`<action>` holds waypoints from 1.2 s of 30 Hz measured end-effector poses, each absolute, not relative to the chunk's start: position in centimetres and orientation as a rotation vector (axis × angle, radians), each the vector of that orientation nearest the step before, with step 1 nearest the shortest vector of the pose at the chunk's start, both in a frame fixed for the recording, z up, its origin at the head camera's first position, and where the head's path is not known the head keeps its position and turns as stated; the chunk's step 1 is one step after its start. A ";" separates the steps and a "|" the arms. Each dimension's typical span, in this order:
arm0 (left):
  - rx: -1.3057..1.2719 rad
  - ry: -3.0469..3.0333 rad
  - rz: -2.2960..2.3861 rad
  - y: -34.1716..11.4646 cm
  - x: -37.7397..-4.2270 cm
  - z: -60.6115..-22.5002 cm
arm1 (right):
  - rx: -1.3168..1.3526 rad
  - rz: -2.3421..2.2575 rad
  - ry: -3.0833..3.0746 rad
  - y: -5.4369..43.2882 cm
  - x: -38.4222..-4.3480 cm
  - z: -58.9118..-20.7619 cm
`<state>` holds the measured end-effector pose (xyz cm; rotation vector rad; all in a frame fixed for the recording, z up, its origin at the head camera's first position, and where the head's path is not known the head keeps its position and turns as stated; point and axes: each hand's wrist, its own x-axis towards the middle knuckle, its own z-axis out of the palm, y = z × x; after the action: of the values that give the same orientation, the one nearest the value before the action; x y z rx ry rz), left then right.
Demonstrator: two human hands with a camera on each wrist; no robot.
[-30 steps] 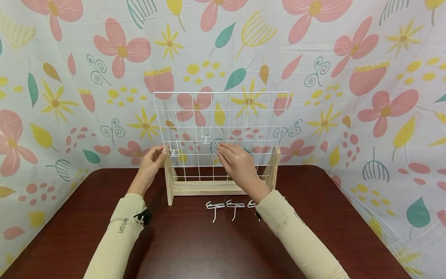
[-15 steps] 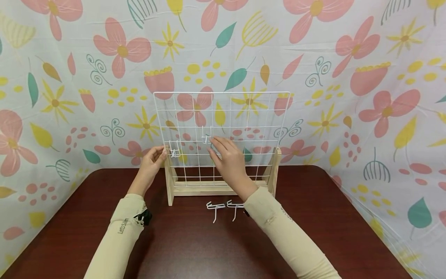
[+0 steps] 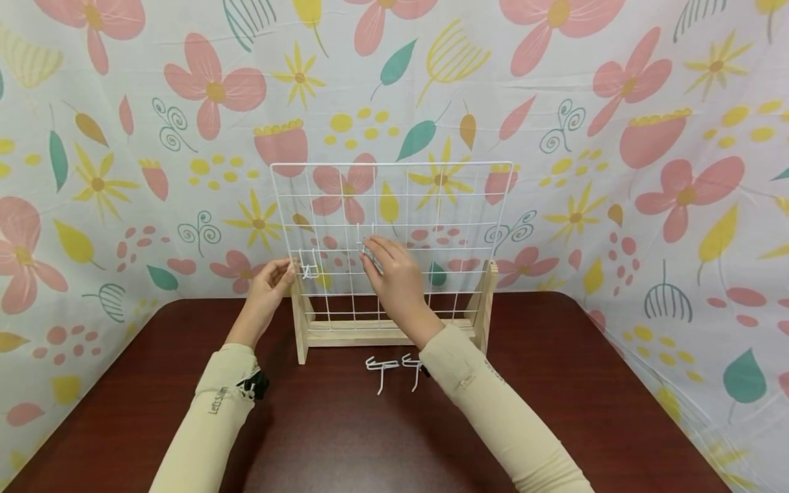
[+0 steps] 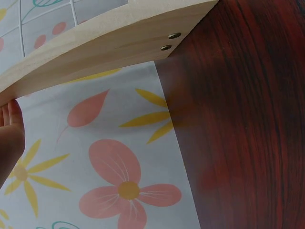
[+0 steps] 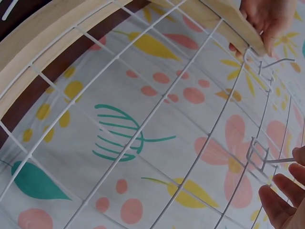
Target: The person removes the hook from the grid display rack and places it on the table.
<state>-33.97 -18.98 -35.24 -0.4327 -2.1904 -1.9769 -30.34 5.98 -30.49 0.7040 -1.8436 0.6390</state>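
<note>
A white wire grid panel (image 3: 394, 163) stands upright in a wooden stand (image 3: 364, 337). At the panel's left edge, my left hand (image 3: 266, 287) grips the top of the wooden upright with thumb and fingers. A white wire hook (image 5: 279, 161) hangs on the grid left of centre; my right hand (image 3: 397, 281) pinches its prong at the fingertips. In the head view that hand covers most of this hook. Another white hook (image 3: 308, 272) hangs lower on the grid, close beside my left hand.
Two loose white hooks, a left one (image 3: 382, 365) and a right one (image 3: 411, 363), lie on the dark red table (image 3: 333, 438) in front of the stand. My right sleeve partly overlaps the right one. A flowered cloth (image 3: 555, 226) hangs behind the table.
My right hand has moved left across the grid to the hook left of centre and now has its fingers on it. My left hand has stayed on the upright.
</note>
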 end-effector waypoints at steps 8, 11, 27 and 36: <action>-0.444 -2.172 -1.945 -19.2 -34.5 -35.8 | 0.724 0.615 -1.852 5.8 -30.4 -30.3; -0.453 -2.164 -1.944 -19.2 -34.5 -35.8 | 0.720 0.621 -1.860 5.8 -30.4 -30.3; -0.437 -2.153 -1.976 -19.0 -34.5 -35.6 | 0.719 0.645 -1.814 5.7 -30.7 -30.1; -0.433 -2.162 -1.965 -19.0 -34.4 -35.7 | 0.754 0.668 -1.772 5.6 -30.6 -29.8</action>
<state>-34.36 -19.00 -35.65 -0.4333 -2.1617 -1.9655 -30.60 5.62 -29.83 0.7544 -1.7723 0.6682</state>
